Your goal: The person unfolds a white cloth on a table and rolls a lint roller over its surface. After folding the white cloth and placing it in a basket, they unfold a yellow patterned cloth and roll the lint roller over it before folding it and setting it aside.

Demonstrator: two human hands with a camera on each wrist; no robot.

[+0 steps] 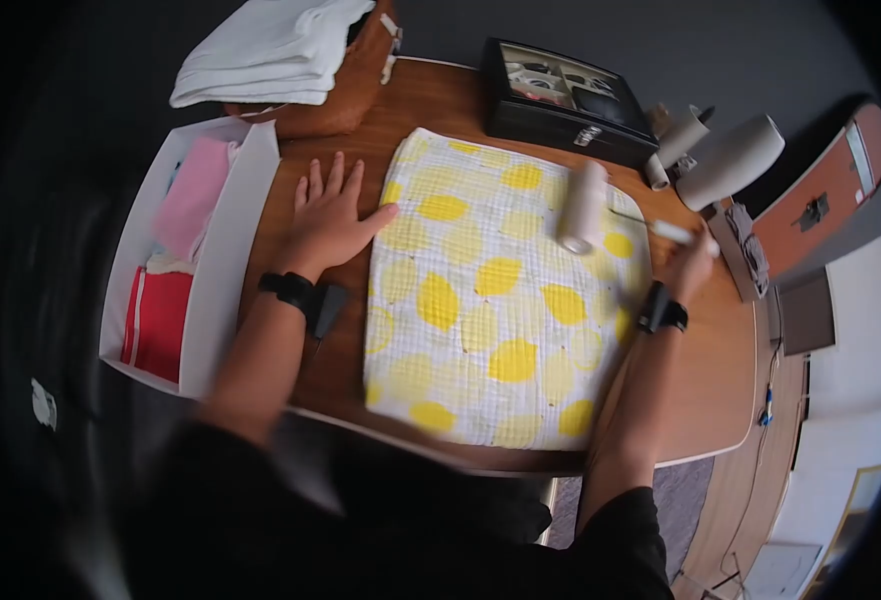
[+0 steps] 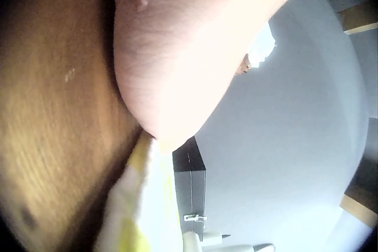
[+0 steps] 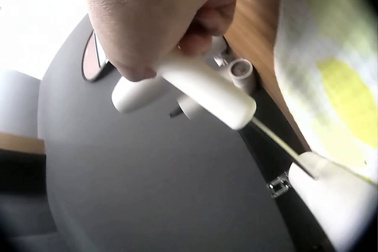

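Note:
A folded white muslin cloth [image 1: 480, 325] with yellow lemon prints lies flat on the wooden table. My right hand [image 1: 693, 268] grips the white handle of a lint roller [image 1: 585, 205], whose pale roll is over the cloth's upper right part. In the right wrist view the fingers curl round the handle [image 3: 212, 89], and a thin metal rod runs from it to the roll [image 3: 333, 196]. My left hand [image 1: 330, 220] rests on the table with its fingers spread, left of the cloth, the thumb at the cloth's edge.
A white box [image 1: 222, 290] with folded pink and red clothes stands at the left. Behind it, white folded cloths [image 1: 270, 55] top a brown bag [image 1: 335, 115]. A black case [image 1: 572, 128], pale vase [image 1: 730, 165] and mirror [image 1: 820, 205] line the back and right.

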